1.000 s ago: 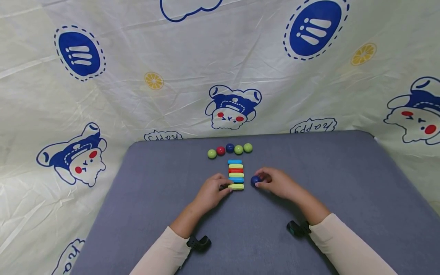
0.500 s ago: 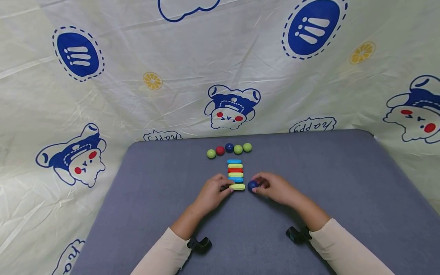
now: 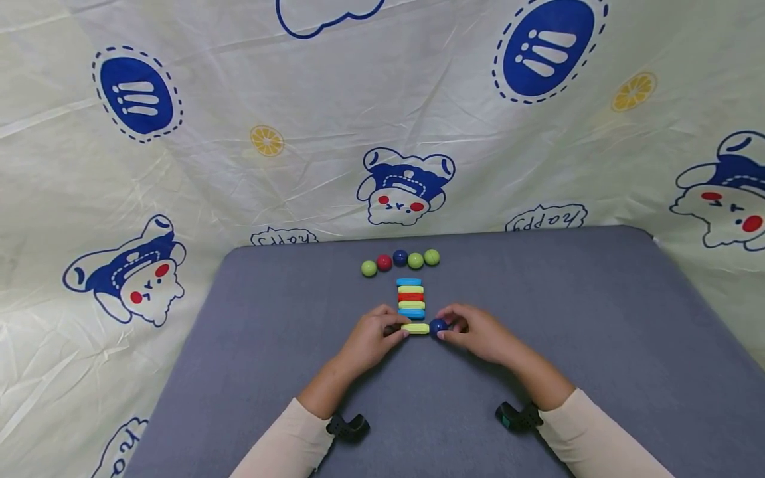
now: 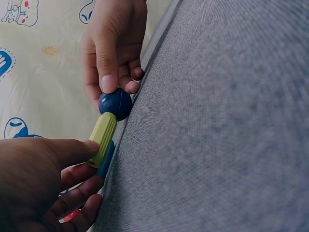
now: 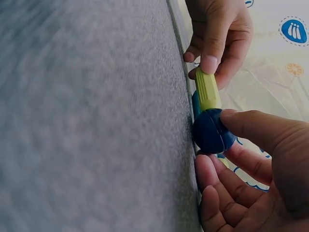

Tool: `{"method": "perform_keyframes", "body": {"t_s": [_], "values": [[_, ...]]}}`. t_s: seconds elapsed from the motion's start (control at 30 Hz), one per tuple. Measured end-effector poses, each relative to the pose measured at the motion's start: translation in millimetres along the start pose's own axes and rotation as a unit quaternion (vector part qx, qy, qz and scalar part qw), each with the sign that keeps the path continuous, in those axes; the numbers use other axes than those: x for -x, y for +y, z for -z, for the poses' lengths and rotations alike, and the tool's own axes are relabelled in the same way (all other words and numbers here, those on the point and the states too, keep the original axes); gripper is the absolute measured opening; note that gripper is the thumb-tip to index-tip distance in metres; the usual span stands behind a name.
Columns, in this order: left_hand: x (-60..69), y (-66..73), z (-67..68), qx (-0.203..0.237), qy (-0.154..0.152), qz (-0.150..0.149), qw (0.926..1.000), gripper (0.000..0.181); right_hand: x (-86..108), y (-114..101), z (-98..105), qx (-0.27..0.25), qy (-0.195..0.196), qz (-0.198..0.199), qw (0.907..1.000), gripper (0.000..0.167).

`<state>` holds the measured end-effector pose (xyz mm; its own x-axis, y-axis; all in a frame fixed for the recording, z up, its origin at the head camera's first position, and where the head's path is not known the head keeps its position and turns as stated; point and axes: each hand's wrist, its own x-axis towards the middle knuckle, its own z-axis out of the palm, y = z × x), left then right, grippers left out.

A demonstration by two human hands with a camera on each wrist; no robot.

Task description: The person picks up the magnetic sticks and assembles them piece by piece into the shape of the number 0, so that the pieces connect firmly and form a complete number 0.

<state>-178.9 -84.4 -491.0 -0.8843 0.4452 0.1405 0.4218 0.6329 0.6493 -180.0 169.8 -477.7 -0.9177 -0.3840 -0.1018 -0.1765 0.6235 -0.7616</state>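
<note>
Right now, a yellow-green, ridged stick (image 3: 415,328) and a shiny dark blue ball (image 3: 438,327) touch, end to side. They are near the middle of the grey cloth surface (image 3: 287,318), well in from its left and right edges; I can't tell if they rest on it. The left hand (image 3: 369,337) pinches the stick's left end between thumb and fingers. The right hand (image 3: 481,333) pinches the ball the same way.

Just past the stick, toward the far edge, five flat sticks (image 3: 411,297) lie in a stack of stripes: blue, yellow, red, yellow, blue. Closer to that edge, five shiny balls (image 3: 400,257) make a bent row, from left to right: green, red, blue, green, green. Behind the far edge hangs a pale cloth (image 3: 335,86) with blue bear pictures.
</note>
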Motion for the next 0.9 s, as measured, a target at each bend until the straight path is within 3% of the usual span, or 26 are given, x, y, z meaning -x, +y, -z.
{"method": "perform_keyframes", "body": {"t_s": [0.9], "values": [[1.9, -1.7, -2.9, 0.023, 0.013, 0.017, 0.9995, 0.021, 0.3, 15.4, -7.6, -0.018, 0.032, 0.015, 0.9992, 0.034]]}}
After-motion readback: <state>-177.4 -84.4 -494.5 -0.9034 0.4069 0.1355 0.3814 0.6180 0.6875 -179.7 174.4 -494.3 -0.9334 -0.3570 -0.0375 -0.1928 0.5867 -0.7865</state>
